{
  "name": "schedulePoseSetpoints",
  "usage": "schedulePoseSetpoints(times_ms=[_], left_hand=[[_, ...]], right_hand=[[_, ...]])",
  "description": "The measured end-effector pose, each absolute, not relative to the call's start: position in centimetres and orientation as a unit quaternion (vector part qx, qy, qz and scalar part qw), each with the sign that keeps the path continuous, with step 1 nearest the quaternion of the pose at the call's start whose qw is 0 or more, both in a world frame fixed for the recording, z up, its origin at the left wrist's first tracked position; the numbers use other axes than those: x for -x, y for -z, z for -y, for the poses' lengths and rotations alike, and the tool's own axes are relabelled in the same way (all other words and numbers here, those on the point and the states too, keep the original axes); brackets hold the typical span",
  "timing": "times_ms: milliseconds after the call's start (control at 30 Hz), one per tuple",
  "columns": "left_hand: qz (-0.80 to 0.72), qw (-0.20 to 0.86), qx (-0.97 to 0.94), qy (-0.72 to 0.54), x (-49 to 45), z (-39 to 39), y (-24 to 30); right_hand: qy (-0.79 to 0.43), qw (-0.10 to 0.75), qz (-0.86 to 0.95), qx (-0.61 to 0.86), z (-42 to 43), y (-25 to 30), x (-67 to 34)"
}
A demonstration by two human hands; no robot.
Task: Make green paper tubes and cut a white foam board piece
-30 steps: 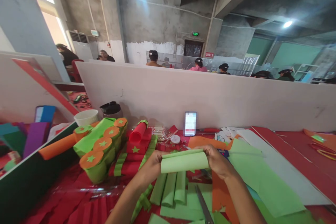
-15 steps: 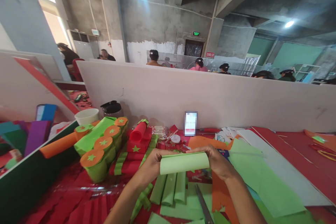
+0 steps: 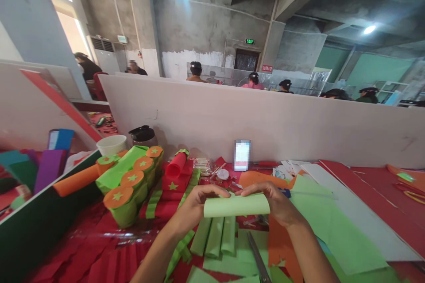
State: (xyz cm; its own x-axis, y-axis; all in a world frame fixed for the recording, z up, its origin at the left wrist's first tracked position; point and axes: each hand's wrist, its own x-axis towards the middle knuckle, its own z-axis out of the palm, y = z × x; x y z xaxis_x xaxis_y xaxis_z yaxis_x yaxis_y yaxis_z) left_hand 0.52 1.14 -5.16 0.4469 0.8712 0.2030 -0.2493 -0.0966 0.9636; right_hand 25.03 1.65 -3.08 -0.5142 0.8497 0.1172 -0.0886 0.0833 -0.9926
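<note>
Between my hands a rolled sheet of light green paper [image 3: 236, 207] lies level above the table. My left hand [image 3: 199, 201] grips its left end, fingers bent over the top edge. At the other end my right hand [image 3: 277, 203] holds it the same way, fingertips along the back edge. The thumbs are mostly hidden behind the roll. Just below are several green paper tubes [image 3: 214, 236] lying side by side. A pair of scissors [image 3: 257, 256] rests on flat green sheets, beside orange paper [image 3: 282, 247] with a star-shaped cut.
Green paper cups with orange star tops [image 3: 118, 197] and a red paper model [image 3: 173, 181] stand at left. A lit phone [image 3: 242, 155] leans on the white partition [image 3: 265, 119]. Green sheets [image 3: 348, 230] cover a white board at right. People sit beyond the partition.
My fingers have shifted inward along the top of the paper, and the roll looks slightly narrower and tighter. The view has tilted a little; other things have stayed in place.
</note>
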Motion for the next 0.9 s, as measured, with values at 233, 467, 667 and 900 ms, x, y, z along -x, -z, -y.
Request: schedulePoseSetpoints(times_ms=[233,467,667,900], left_hand=[[-0.226,0.605,-0.639,-0.417,-0.4,-0.9,4.8],[-0.208,0.565,-0.685,-0.41,-0.4,-0.5,4.3],[-0.247,0.535,-0.658,-0.468,-0.1,-0.9,4.4],[-0.27,0.551,-0.608,-0.504,0.1,-0.9,4.2]], right_hand=[[-0.59,0.379,0.649,0.295,-1.4,2.8,-25.0],[-0.567,0.35,0.689,0.284,-1.4,2.5,-25.1],[-0.551,0.38,0.68,0.299,-1.8,2.8,-25.9],[-0.529,0.417,0.657,0.34,-2.1,3.1,-27.0]])
